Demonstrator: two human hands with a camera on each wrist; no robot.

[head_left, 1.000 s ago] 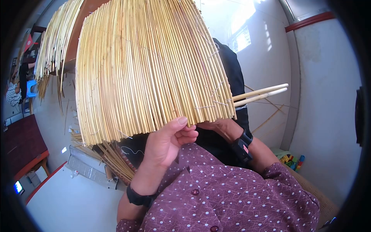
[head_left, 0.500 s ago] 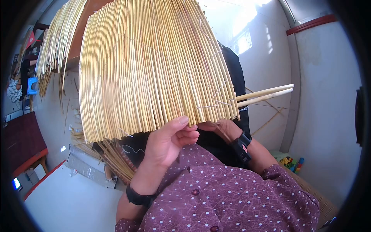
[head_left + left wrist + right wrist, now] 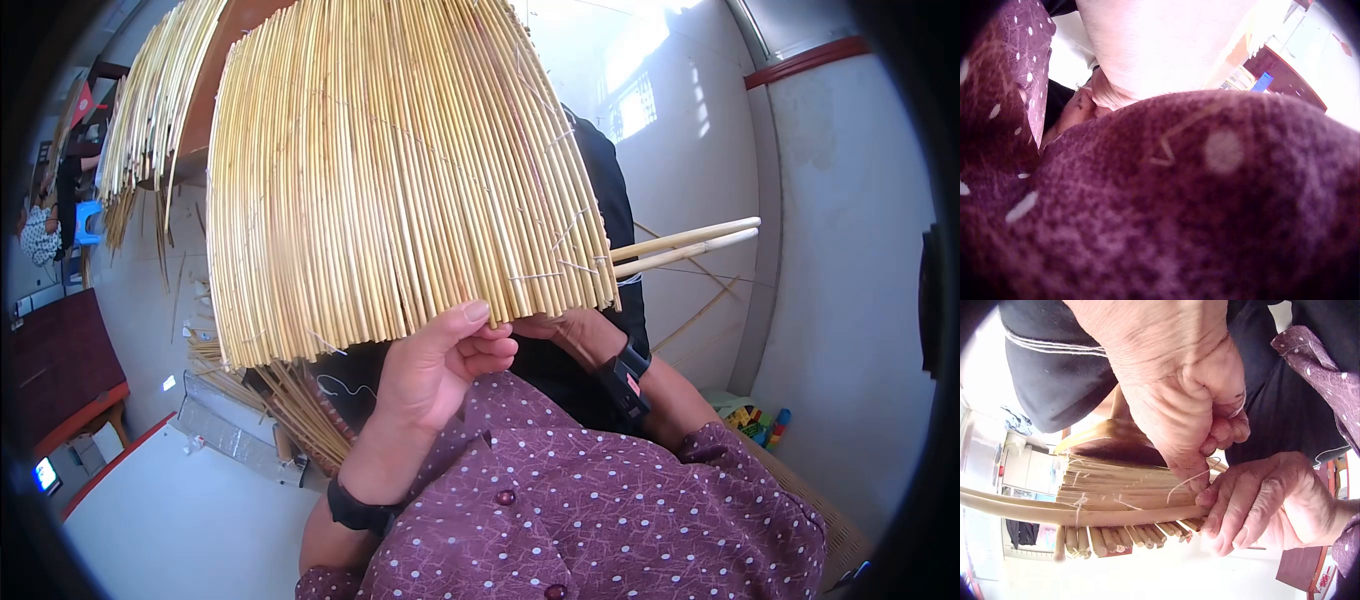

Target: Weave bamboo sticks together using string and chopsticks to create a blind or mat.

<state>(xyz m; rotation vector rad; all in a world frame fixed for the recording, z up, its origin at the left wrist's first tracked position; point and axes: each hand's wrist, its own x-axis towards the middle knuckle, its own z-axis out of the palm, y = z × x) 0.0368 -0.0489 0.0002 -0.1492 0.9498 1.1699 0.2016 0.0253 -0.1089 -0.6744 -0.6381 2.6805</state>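
A broad mat of pale yellow stalks (image 3: 400, 180) tied with white stitches fills the upper middle of the head view. My left hand (image 3: 430, 370) pinches its near edge, thumb on top and fingers curled below. Under that edge, my right hand (image 3: 1172, 381) is mostly hidden by the mat in the head view. The right wrist view shows it from the underside, fingers curled with white thread (image 3: 1179, 485) running from them, fingertips close to the left hand's. Two smooth pale rods (image 3: 690, 243) lie along the mat's underside and stick out to the right.
A second hanging layer of stalks (image 3: 160, 100) covers a brown table edge at upper left. Loose stalks (image 3: 300, 415) lie beside a white tabletop (image 3: 190, 510). A person sits far left near a blue stool (image 3: 88, 222). The wall (image 3: 840, 200) stands on the right.
The mat and its rods shifted slightly to the right between the first and second frames. Since then both hands and the mat have hardly moved.
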